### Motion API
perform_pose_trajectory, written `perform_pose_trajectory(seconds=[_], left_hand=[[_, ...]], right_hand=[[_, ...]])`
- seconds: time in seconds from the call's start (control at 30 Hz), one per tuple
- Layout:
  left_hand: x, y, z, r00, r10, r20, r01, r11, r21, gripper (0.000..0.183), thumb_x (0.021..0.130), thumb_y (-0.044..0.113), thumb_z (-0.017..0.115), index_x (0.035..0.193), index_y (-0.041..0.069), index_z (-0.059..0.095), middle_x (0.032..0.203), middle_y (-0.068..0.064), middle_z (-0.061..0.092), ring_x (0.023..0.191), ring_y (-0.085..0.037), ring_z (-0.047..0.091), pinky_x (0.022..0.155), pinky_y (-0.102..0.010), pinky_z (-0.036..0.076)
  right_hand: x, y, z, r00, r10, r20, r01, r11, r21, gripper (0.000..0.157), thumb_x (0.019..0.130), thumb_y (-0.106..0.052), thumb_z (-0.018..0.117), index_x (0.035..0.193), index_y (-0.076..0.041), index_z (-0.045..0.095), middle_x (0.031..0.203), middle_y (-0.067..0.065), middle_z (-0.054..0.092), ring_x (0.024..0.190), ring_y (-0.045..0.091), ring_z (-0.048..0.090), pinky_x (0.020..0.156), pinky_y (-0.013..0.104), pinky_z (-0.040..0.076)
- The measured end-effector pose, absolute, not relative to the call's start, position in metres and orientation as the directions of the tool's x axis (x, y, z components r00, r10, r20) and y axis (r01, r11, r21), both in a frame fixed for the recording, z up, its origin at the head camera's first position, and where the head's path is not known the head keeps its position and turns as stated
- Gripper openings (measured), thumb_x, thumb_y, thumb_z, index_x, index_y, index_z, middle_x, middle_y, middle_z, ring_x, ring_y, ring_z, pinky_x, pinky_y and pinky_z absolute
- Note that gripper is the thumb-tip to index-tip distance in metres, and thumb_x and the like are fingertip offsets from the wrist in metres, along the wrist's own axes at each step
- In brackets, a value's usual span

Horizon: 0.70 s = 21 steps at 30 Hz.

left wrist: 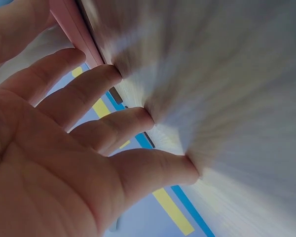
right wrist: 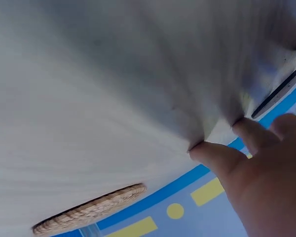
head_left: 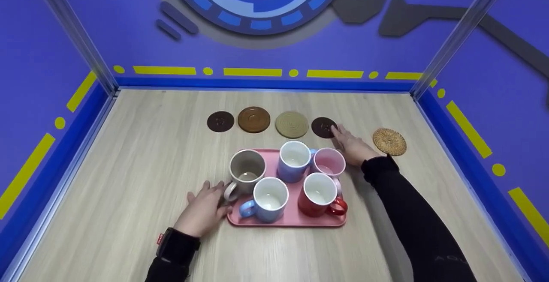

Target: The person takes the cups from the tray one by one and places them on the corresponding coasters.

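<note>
My left hand (head_left: pixel 201 210) rests on the table with spread fingers, beside the left edge of a pink tray (head_left: pixel 293 202). In the left wrist view, its fingertips lie on the wood and near the tray's side. On the tray stand a taupe mug (head_left: pixel 235 175), two light blue mugs (head_left: pixel 293 171) (head_left: pixel 269 213), a pink mug (head_left: pixel 329 155) and a red mug (head_left: pixel 308 205). My right hand (head_left: pixel 352 145) reaches past the pink mug, fingertips at the right edge of a dark brown coaster (head_left: pixel 321 126). Its fingers extend loosely, with nothing gripped.
Left of that coaster lie a beige coaster (head_left: pixel 291 124), a brown wooden one (head_left: pixel 254 119) and another dark one (head_left: pixel 220 121). A woven coaster (head_left: pixel 389 141) lies right of my right hand. Blue-purple panels (head_left: pixel 274 55) wall the table's back and sides.
</note>
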<state>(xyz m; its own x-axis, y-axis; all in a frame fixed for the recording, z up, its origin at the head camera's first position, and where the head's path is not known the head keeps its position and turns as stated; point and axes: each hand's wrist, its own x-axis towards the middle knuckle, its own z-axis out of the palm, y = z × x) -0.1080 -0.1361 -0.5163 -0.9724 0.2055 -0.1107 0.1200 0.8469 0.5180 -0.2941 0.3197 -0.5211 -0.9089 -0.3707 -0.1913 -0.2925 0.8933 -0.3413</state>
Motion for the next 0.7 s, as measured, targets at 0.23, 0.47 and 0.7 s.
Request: perform_pose_trajectory(seconds=[0.23, 0.47, 0.7], left_hand=[[-0.107, -0.135, -0.517, -0.974, 0.206, -0.098, 0.126, 0.843, 0.523, 0.064, 0.096, 0.025, 0.077, 0.150, -0.003, 0.056, 0.158, -0.024, 0.055, 0.153, -0.057, 0.037, 0.115, -0.089, 0.019], [-0.109, -0.135, -0.515, -0.972, 0.222, -0.075, 0.155, 0.851, 0.502, 0.063, 0.096, 0.024, 0.078, 0.149, -0.003, 0.058, 0.155, -0.025, 0.058, 0.151, -0.057, 0.040, 0.112, -0.090, 0.025], [-0.107, -0.136, -0.515, -0.970, 0.220, -0.104, 0.139, 0.850, 0.508, 0.063, 0.097, 0.025, 0.076, 0.150, -0.002, 0.056, 0.158, -0.023, 0.055, 0.153, -0.057, 0.037, 0.114, -0.089, 0.021]], right_hand=[[-0.272, 0.366, -0.508, -0.987, -0.105, -0.120, -0.090, 0.988, -0.124, 0.101, 0.100, -0.050, 0.071, 0.156, 0.021, 0.026, 0.160, 0.046, 0.031, 0.151, 0.062, 0.030, 0.128, 0.068, 0.026], [-0.253, 0.408, -0.507, -0.990, -0.017, -0.138, 0.000, 0.993, -0.118, 0.092, 0.101, -0.053, 0.068, 0.153, 0.018, 0.041, 0.155, 0.046, 0.041, 0.140, 0.065, 0.043, 0.111, 0.073, 0.044], [-0.251, 0.417, -0.509, -0.991, -0.049, -0.127, -0.037, 0.995, -0.096, 0.086, 0.100, -0.049, 0.069, 0.145, 0.021, 0.047, 0.141, 0.051, 0.047, 0.131, 0.066, 0.049, 0.109, 0.072, 0.046]])
